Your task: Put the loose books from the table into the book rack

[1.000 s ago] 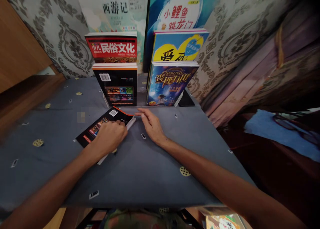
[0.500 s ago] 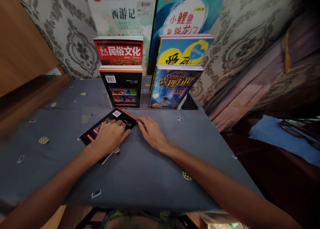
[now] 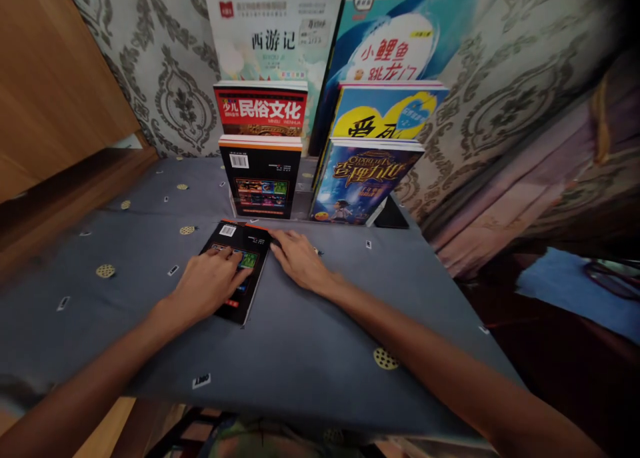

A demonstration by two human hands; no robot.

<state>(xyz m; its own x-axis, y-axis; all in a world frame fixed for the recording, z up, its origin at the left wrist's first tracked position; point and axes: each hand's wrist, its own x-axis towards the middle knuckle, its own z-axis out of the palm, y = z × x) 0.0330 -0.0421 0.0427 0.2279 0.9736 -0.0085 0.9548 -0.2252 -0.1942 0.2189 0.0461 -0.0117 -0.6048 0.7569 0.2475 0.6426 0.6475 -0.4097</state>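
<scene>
book: black paperback (image 3: 239,266) lying flat on the counter (image 3: 300,338), back cover up, white barcode patch at its far left corner, strip of colourful pictures across the middle, thin orange line along the far edge.
position: just in front of the upright black book (image 3: 261,178) in the rack, near-square to you, slightly angled.
your left hand (image 3: 207,283): palm down, fingers spread flat on the cover, pressing, not gripping.
your right hand (image 3: 299,261): flat on the cloth just right of the book, fingertips at its far right corner; looks like touching, edge is blurred so can't be sure.
hands overall: both open, apart, nothing clamped.
rack: rows of upright books, red-titled book (image 3: 261,108) behind the black one, blue fantasy cover (image 3: 363,181) to the right, yellow-and-blue book (image 3: 387,111) behind that.
edges: counter's near edge is close to your body, right edge drops off toward a dark floor area; wooden panel (image 3: 45,98) on the left.
open room: bare grey cloth left of the book and between the book and the near edge.
</scene>
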